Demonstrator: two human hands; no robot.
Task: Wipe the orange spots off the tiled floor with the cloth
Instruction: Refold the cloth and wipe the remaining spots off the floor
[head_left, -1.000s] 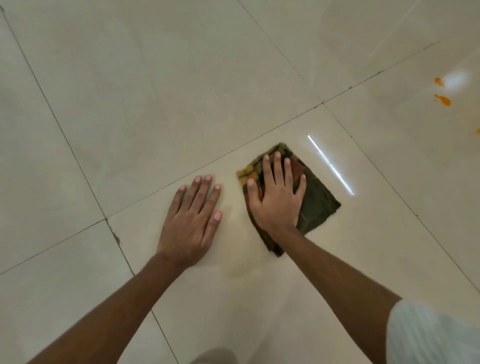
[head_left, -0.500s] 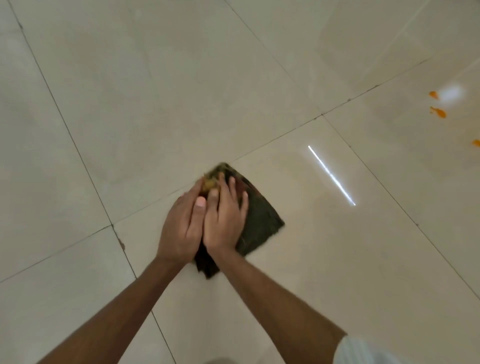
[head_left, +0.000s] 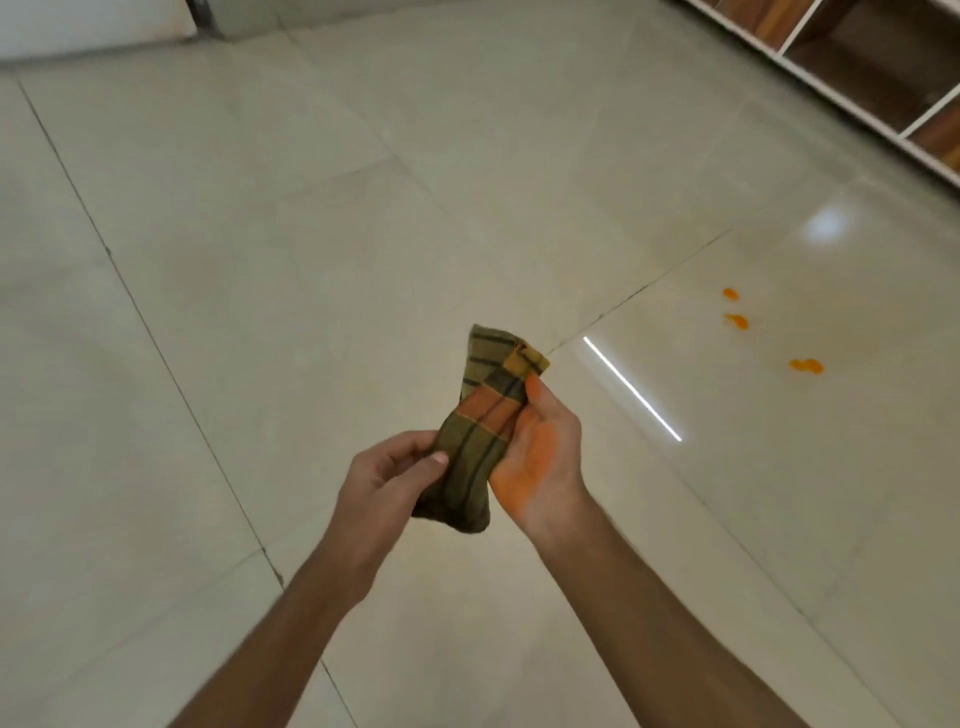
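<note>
A folded olive and orange checked cloth (head_left: 483, 426) is lifted off the floor, held between both hands in the middle of the view. My left hand (head_left: 389, 478) pinches its lower left edge. My right hand (head_left: 540, 457) grips its right side, and the palm is smeared orange. Three orange spots (head_left: 806, 366) lie on the glossy tiled floor (head_left: 311, 234) to the right, the other two being an orange spot (head_left: 737, 321) and an orange spot (head_left: 731, 294) further away. Neither hand is near them.
A wooden shelf unit with white edges (head_left: 857, 67) stands at the top right. A white wall base (head_left: 93, 31) runs along the top left. Bright light reflections (head_left: 631, 387) streak the tile beside the cloth.
The cloth was pressed flat on the floor under my right hand, then slid left to my left hand. Now both hands have lifted it, and the view has tilted up.
</note>
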